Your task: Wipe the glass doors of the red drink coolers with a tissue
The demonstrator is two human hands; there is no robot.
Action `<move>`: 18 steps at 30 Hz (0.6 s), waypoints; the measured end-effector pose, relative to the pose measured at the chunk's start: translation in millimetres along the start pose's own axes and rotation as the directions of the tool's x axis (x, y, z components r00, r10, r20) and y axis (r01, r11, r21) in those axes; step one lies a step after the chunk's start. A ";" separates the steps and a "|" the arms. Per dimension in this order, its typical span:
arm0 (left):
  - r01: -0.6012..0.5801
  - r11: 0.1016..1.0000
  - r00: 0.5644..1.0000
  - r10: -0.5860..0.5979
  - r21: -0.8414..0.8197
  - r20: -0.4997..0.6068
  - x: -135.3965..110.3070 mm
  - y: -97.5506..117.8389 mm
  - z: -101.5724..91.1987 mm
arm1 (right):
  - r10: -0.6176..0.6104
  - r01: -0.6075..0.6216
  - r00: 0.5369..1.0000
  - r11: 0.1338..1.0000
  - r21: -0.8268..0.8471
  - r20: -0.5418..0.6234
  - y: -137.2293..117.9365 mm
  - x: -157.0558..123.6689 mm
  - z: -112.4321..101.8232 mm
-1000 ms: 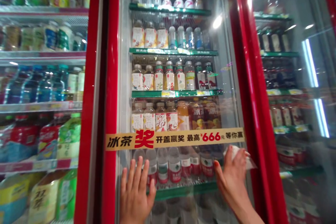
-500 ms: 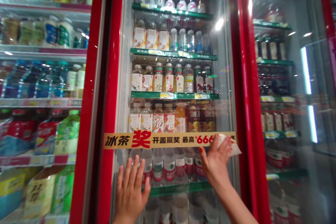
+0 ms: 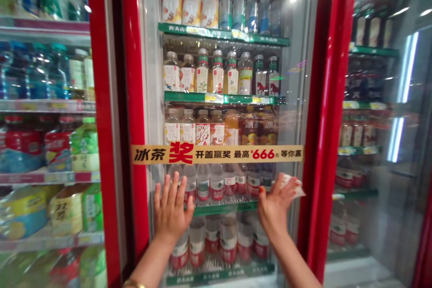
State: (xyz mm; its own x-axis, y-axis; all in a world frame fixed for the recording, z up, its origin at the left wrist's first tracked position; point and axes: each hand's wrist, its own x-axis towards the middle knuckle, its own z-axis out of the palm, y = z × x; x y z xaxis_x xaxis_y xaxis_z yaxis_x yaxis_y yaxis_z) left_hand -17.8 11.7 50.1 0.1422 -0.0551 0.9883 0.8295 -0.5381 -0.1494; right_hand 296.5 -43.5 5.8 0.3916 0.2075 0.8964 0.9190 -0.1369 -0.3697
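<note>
I face a drinks fridge with a glass door (image 3: 293, 99) in a red frame (image 3: 326, 112). My left hand (image 3: 172, 209) lies flat on the glass with its fingers spread, low on the door. My right hand (image 3: 278, 204) presses a white cloth (image 3: 294, 185) against the glass just under a yellow sticker strip (image 3: 216, 154) with red and black print. Behind the glass stand rows of bottles (image 3: 216, 74) on green shelves (image 3: 222, 97).
A second fridge at the left holds blue, red and green bottles (image 3: 57, 144) on shelves. Another red-framed glass door (image 3: 381, 112) at the right reflects the ceiling lights. A gold bracelet (image 3: 133, 284) shows on my left wrist.
My right hand with the cloth went up onto the sticker strip and has come back down below it. The view has tilted down, so the lower shelf now shows. My left hand stays pressed on the glass.
</note>
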 end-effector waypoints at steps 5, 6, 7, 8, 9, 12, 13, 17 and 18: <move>-0.015 1.000 1.000 0.014 0.014 0.024 -1.0 -2.2 -3.0 | -0.704 0.694 0.698 0.710 0.118 0.133 -38.4 -129.4 9.3; -0.016 1.000 1.000 0.016 0.022 0.027 -1.2 -2.5 -3.0 | -0.731 0.722 0.671 0.682 0.115 0.127 -23.1 -140.1 6.1; -0.018 0.999 0.999 0.017 0.029 0.030 -1.6 -2.7 -2.5 | -0.699 0.693 0.704 0.715 0.096 0.126 -3.9 -140.4 2.8; -0.019 0.999 0.999 0.018 0.034 0.036 -2.0 -3.1 -1.6 | -0.610 0.607 0.783 0.792 0.064 0.120 15.5 -131.0 0.1; -0.019 0.999 0.999 0.018 0.038 0.041 -2.5 -3.6 -0.6 | -0.477 0.476 0.872 0.879 0.035 0.108 31.0 -114.5 -2.0; -0.016 0.999 0.999 0.014 0.047 0.043 -4.1 -5.3 0.9 | -0.073 0.072 0.996 0.997 0.020 0.052 33.8 -59.8 -7.5; -0.016 0.999 0.999 0.014 0.044 0.040 -4.6 -6.1 0.4 | -0.022 0.019 0.999 0.999 0.048 0.047 20.5 -51.8 -9.2; 0.017 0.998 0.999 -0.014 -0.057 0.051 -10.4 -14.8 1.3 | -0.248 0.235 0.951 0.968 0.091 0.183 -38.0 -95.4 -4.6; 0.065 0.989 0.996 -0.057 -0.133 0.068 -13.7 -18.8 4.8 | -0.395 0.365 0.888 0.917 0.161 0.236 -41.2 -115.9 -1.0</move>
State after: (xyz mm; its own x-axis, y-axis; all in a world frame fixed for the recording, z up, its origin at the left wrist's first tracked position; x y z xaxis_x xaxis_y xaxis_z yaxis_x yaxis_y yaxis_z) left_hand -32.8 26.6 39.2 0.1310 0.0325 0.9909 0.7577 -0.6479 -0.0789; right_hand 213.2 -62.9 -82.7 -0.0042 0.4671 0.8842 0.9930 0.1062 -0.0514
